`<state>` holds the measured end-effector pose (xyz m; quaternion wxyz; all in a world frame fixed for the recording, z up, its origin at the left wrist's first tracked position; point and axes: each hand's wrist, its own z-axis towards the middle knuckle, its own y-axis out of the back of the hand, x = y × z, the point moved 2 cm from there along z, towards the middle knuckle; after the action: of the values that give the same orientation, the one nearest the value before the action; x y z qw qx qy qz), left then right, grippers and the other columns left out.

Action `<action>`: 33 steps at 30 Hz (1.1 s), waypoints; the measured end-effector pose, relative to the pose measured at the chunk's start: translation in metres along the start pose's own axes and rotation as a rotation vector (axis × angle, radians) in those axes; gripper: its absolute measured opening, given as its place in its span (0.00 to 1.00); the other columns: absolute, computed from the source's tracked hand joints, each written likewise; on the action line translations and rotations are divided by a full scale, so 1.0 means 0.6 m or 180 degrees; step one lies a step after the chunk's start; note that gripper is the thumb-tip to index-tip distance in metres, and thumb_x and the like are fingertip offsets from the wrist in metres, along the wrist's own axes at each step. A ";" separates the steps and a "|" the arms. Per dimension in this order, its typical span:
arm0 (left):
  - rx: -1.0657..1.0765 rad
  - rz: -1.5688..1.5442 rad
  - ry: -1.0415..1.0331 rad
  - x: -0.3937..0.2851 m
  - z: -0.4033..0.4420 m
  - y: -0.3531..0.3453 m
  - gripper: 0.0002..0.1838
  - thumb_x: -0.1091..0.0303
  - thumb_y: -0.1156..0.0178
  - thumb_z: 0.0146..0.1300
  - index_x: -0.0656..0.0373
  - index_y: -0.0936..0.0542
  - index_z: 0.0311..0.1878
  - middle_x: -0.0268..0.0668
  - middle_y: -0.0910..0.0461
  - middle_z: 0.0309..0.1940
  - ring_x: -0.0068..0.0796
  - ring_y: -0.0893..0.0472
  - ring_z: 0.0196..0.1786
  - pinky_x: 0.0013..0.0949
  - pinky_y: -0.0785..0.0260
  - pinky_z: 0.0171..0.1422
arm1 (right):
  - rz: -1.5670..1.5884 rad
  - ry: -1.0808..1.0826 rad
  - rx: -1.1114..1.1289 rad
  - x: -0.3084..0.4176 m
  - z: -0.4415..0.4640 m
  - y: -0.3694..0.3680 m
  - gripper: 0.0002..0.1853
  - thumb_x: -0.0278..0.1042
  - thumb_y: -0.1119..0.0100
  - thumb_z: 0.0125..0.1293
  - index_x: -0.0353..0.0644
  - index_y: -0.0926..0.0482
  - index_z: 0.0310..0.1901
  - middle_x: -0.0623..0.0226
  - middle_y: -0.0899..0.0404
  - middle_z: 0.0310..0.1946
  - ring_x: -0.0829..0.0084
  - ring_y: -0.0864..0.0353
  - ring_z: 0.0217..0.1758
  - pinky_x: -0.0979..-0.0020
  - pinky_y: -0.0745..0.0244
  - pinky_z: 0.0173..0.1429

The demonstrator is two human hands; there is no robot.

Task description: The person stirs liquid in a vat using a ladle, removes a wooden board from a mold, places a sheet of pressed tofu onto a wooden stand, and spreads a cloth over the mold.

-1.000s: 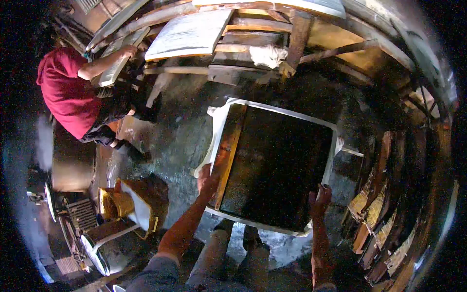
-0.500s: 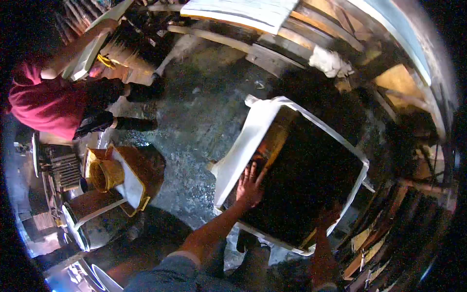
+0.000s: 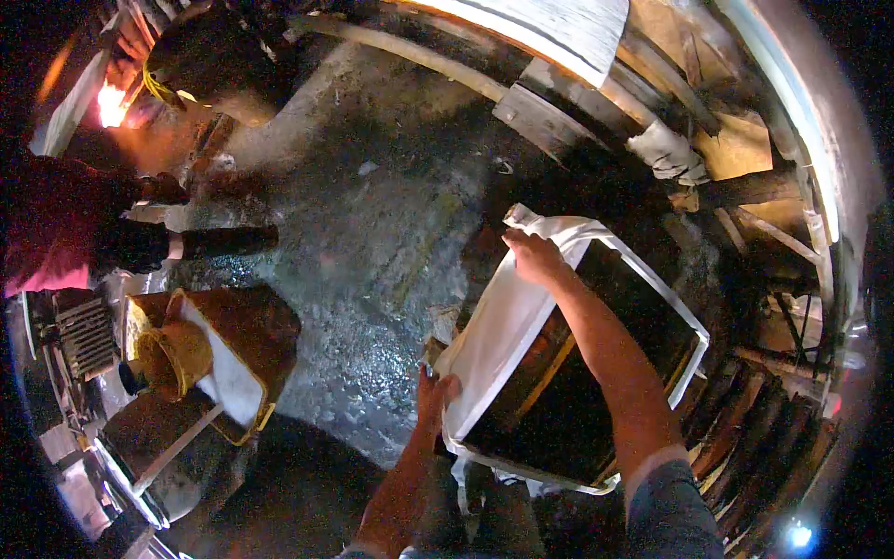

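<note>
A large dark, open box-like container with a pale rim stands in front of me. White cloth covers its left side and folds over the rim. My right hand is closed on the cloth at the far left corner, beside a short stub of wood. At the near left edge, my left hand has its fingers round the cloth-covered side, next to another wooden end. Shadow hides most of the container's inside, though a light brown bar shows there.
At left are a yellowish tub holding something white, and a round bucket. A person in a red top is by a fire. Wooden beams run along the back; stacked wood lies right.
My right hand has moved from the near right side to the far left corner. My left hand went from inside the container to its outer left edge. The other person shifted left.
</note>
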<state>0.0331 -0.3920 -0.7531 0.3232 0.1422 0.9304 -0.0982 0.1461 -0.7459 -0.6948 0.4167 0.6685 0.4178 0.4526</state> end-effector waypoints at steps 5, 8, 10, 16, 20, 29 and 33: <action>-0.0206 0.1828 -0.0534 -0.043 -0.076 0.063 0.11 0.66 0.38 0.53 0.64 0.23 0.36 0.42 0.22 0.27 0.30 0.24 0.28 0.33 0.32 0.31 | -0.1120 0.0207 0.0487 -0.071 0.044 0.000 0.11 0.32 0.49 0.53 0.46 0.20 0.37 0.64 0.24 0.43 0.63 0.25 0.47 0.53 0.32 0.49; -0.0677 0.2185 -0.1264 -0.092 -0.163 0.049 0.09 0.68 0.38 0.53 0.63 0.25 0.33 0.43 0.25 0.25 0.35 0.26 0.25 0.35 0.33 0.28 | -0.1330 0.0137 0.0334 -0.118 0.054 0.144 0.06 0.31 0.44 0.47 0.48 0.21 0.29 0.67 0.23 0.36 0.61 0.25 0.43 0.55 0.31 0.46; -0.0767 0.2215 -0.1696 -0.119 -0.228 0.020 0.08 0.70 0.38 0.52 0.62 0.26 0.31 0.43 0.26 0.24 0.37 0.26 0.24 0.36 0.34 0.28 | -0.0877 0.0403 -0.0336 -0.182 0.019 0.219 0.07 0.29 0.42 0.43 0.46 0.23 0.29 0.65 0.23 0.36 0.61 0.25 0.43 0.57 0.30 0.45; 0.0034 0.2024 -0.0925 -0.049 -0.453 -0.159 0.11 0.71 0.38 0.49 0.61 0.27 0.36 0.44 0.26 0.30 0.42 0.26 0.33 0.39 0.33 0.37 | -0.0819 -0.1096 -0.0743 -0.347 -0.259 0.390 0.15 0.24 0.39 0.40 0.48 0.24 0.35 0.61 0.23 0.35 0.58 0.24 0.40 0.58 0.28 0.42; 0.0324 0.1646 0.0280 0.178 -0.504 -0.313 0.19 0.70 0.37 0.47 0.62 0.28 0.44 0.48 0.27 0.38 0.47 0.28 0.41 0.44 0.35 0.47 | -0.0688 -0.0864 -0.1579 -0.469 -0.520 0.254 0.14 0.23 0.39 0.42 0.47 0.25 0.35 0.61 0.24 0.31 0.56 0.24 0.35 0.59 0.29 0.40; -0.0278 0.3196 -0.0965 0.192 -0.468 -0.519 0.45 0.60 0.36 0.47 0.65 0.49 0.64 0.58 0.53 0.64 0.58 0.51 0.66 0.55 0.57 0.67 | 0.0969 -0.2716 -0.2394 -0.339 -0.925 -0.044 0.28 0.41 0.35 0.51 0.37 0.30 0.53 0.51 0.38 0.59 0.55 0.40 0.63 0.57 0.44 0.64; 0.0276 0.3819 -0.1943 0.148 -0.469 -0.591 0.43 0.51 0.40 0.51 0.57 0.48 0.67 0.51 0.59 0.68 0.57 0.59 0.70 0.63 0.64 0.67 | 0.3744 -0.4315 -0.1670 -0.326 -1.101 -0.252 0.34 0.44 0.33 0.49 0.37 0.34 0.56 0.51 0.39 0.59 0.56 0.42 0.63 0.58 0.45 0.64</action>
<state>-0.3115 -0.6304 -0.5598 0.5642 0.6130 0.5525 0.0253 -0.5582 -0.7646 -0.7259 0.4130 0.7784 -0.4355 0.1841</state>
